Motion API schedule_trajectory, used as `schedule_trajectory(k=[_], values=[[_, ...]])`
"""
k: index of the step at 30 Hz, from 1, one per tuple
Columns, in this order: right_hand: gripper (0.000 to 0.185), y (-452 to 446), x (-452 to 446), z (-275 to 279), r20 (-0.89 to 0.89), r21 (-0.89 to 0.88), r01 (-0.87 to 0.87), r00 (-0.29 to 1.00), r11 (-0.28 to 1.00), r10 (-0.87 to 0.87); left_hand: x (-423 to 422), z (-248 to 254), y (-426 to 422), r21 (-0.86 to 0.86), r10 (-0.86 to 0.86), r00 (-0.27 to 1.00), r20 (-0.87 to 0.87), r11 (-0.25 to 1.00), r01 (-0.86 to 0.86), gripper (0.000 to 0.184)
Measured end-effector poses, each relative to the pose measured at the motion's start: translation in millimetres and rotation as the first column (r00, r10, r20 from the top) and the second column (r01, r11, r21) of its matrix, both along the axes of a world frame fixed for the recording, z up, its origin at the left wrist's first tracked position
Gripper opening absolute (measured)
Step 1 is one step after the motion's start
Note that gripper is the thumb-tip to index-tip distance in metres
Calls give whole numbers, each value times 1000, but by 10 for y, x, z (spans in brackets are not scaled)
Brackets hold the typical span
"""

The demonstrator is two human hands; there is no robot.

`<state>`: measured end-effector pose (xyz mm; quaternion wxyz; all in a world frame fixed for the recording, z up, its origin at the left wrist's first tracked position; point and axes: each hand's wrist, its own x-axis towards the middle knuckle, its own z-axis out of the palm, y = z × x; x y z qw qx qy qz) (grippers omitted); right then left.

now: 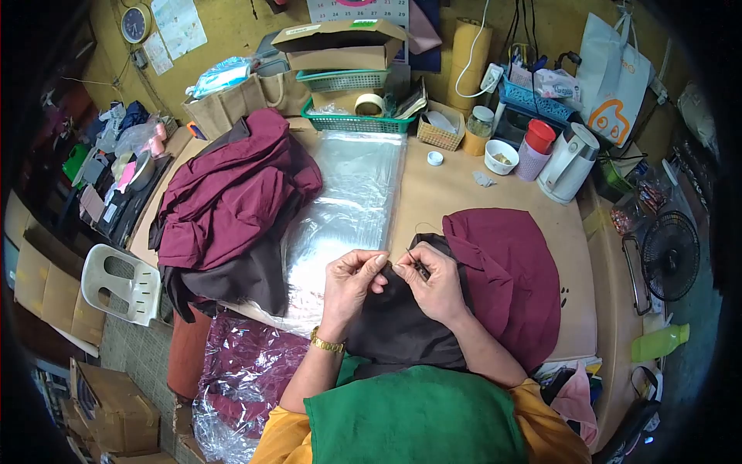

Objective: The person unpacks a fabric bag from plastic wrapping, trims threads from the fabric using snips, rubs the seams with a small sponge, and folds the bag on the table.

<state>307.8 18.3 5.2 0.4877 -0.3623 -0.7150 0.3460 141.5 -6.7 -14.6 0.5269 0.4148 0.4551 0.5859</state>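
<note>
My left hand (355, 280) is pinched, thumb against forefinger, over the dark cloth in front of me; what lies in the pinch is too small to name. Close beside it, my right hand (434, 283) is closed around a small, thin dark tool (420, 267), mostly hidden by the fingers. Under both hands a black cloth (402, 325) spreads over my lap and the table edge, joined to or lying against a maroon garment (506, 278) on the right. A fine thread (425, 226) curls just above the right hand.
A maroon and black garment pile (224, 193) lies at left, beside clear plastic bags (359, 178). Green baskets (359, 122) stand at the back. A white bowl (502, 157), a red-lidded cup (539, 138) and an electric kettle (570, 162) sit back right. A white chair (120, 282) is left.
</note>
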Motion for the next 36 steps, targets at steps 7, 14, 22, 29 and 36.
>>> schedule_trajectory(k=[7, 14, 22, 29, 36], values=[[13, 26, 11, -40, -36, 9, 10, 999, 1000, -10, -79, 22, -56, 20, 18, 964, 263, 1000, -24, 12], [9, -23, -22, 143, -21, 64, 54, 998, 996, -53, 48, 49, -101, -9, -46, 999, -9, 999, 46, 14], [9, -6, 4, 212, 81, 168, -17, 997, 986, 3, 188, 79, -184, 177, 67, 996, -51, 983, -57, 9], [16, 89, 155, 139, -368, -416, -161, 930, 895, -3, 131, 42, -201, 94, 59, 995, 83, 993, -66, 12], [24, -120, 204, 277, 197, -1, -28, 980, 1000, 28, 125, 18, -181, 36, 18, 970, 241, 999, -28, 12]])
